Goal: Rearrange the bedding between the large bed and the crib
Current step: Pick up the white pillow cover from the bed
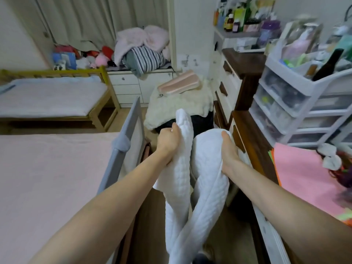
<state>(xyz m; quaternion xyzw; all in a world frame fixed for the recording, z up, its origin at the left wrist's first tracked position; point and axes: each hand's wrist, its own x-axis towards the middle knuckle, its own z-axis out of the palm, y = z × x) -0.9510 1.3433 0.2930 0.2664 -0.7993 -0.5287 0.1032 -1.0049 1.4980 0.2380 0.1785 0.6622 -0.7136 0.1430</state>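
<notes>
Head view: both hands, left hand (168,139) and right hand (229,149), clenched on one white quilted blanket (202,180) hanging above wooden floor (152,216). Alongside left, pink-sheeted large bed (47,178) with grey rail (122,141); beyond, one wooden crib (51,96), curtains (95,20) behind.

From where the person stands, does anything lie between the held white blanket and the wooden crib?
Yes: the grey bed rail stands left of the white blanket, between it and the wooden crib.
</notes>
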